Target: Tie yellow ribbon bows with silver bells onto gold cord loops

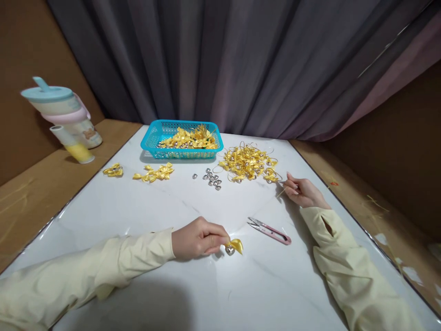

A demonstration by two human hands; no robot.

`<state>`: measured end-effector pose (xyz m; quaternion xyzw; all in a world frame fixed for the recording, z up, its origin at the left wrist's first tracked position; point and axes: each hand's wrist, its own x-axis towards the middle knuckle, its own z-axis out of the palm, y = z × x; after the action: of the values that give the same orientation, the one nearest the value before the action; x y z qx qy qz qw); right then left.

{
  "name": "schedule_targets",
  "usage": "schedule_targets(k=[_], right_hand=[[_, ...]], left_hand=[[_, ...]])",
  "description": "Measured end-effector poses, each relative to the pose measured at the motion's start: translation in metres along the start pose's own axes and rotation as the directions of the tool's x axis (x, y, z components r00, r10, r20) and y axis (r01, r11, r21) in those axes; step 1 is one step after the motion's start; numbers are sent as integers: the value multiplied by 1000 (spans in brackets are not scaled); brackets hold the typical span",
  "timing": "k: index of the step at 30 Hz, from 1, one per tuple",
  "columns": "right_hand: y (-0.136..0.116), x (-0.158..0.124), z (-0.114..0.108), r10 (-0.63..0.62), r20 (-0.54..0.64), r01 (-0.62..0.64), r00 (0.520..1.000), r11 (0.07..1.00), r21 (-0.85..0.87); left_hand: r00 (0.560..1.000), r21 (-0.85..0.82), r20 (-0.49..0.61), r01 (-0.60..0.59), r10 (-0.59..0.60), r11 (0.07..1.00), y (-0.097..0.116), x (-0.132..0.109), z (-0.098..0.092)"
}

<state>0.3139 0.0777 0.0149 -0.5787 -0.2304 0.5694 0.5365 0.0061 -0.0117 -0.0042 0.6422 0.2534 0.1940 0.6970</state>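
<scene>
My left hand (203, 238) pinches a small yellow bow (237, 246) with a silver heart bead (229, 249) hanging from it, just above the white table. Off to the right, my right hand (301, 191) is closed on a thin gold cord (281, 193) near the pile of finished-looking yellow bows (247, 161). Pink thread snips (270, 231) lie between my hands, blades pointing left. Loose silver beads (212, 179) are scattered beyond them. Whether the cord runs all the way to the bow cannot be made out.
A blue basket (182, 154) holding yellow bows stands at the back. Loose yellow bows (155, 173) and a small looped bundle (113, 170) lie at the left. A tumbler (65, 110) and a spool of yellow cord (77, 149) stand beyond the left edge; a curtain (206, 59) hangs behind.
</scene>
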Motion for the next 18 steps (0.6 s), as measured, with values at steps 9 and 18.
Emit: schedule_targets(k=[9, 18], right_hand=[[7, -18, 16, -453, 64, 456, 889, 863, -216], [34, -82, 59, 105, 644, 354, 758, 763, -541]], left_hand=[[999, -194, 9, 45, -44, 980, -5, 6, -2], [986, -414, -141, 18, -84, 910, 4, 15, -4]])
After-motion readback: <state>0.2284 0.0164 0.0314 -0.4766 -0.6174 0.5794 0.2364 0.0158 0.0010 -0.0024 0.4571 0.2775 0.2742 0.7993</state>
